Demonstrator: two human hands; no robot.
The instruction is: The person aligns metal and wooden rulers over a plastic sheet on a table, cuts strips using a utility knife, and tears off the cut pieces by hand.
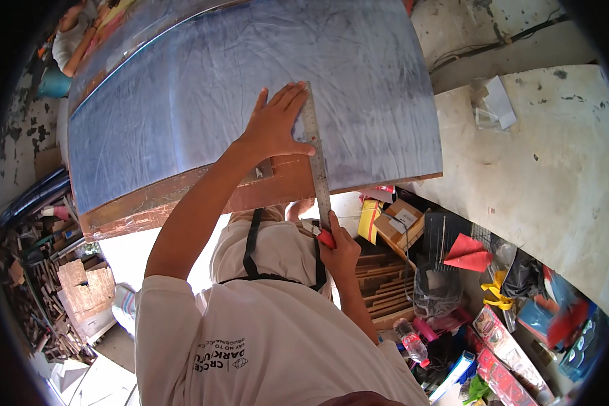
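A blue-grey wrinkled sheet point(237, 95) covers most of a brown wooden table point(135, 211). Across the table's near edge lies a narrow metal ruler point(316, 145), its near end reaching past the edge toward me. My left hand point(275, 128) rests flat with fingers spread; its fingertips and thumb touch the ruler's left side. My right hand point(341, 252) is closed round a red-handled tool point(326, 238) with a metal tip, just below the ruler's near end. The fingers partly cover this tool, so its exact kind is unclear.
A large pale board point(541, 162) stands on the right, a clear plastic packet point(490, 108) on it. Below it are a cardboard box point(399, 223), wood strips point(386, 287) and a plastic bottle point(413, 342). Wood scraps point(88, 287) fill the left. Another person point(71, 40) is at the far left.
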